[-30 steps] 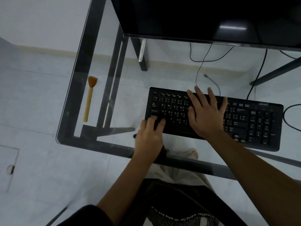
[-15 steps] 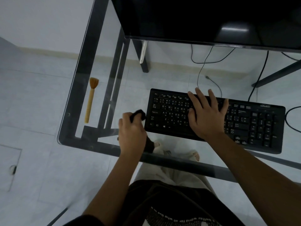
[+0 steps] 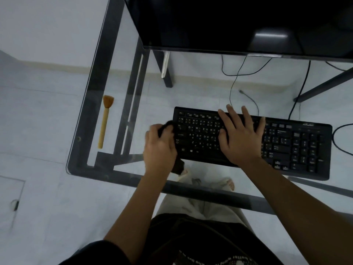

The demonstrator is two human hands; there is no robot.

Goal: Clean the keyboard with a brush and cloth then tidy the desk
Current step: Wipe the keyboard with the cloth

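My left hand (image 3: 160, 148) is curled around a dark cloth (image 3: 166, 127), fingers closed on it, and holds it against the left end of a black keyboard (image 3: 298, 148); a second bit of the cloth shows below my palm, near the keyboard's front corner. My right hand (image 3: 241, 139) lies flat on the middle of the keyboard, fingers straight and spread, holding nothing and covering the keys beneath it. The keyboard sits on a glass desk (image 3: 152, 96) with a dark frame, its long side running left to right in front of me. Well to the left of my left hand, apart from the keyboard, a brush (image 3: 104, 124) with a pale wooden handle and orange-brown bristles lies on the glass, bristles pointing away from me. A black monitor (image 3: 229, 22) stands at the far side of the desk. Through the glass I see thin black cables (image 3: 235, 81) on the pale tiled floor.
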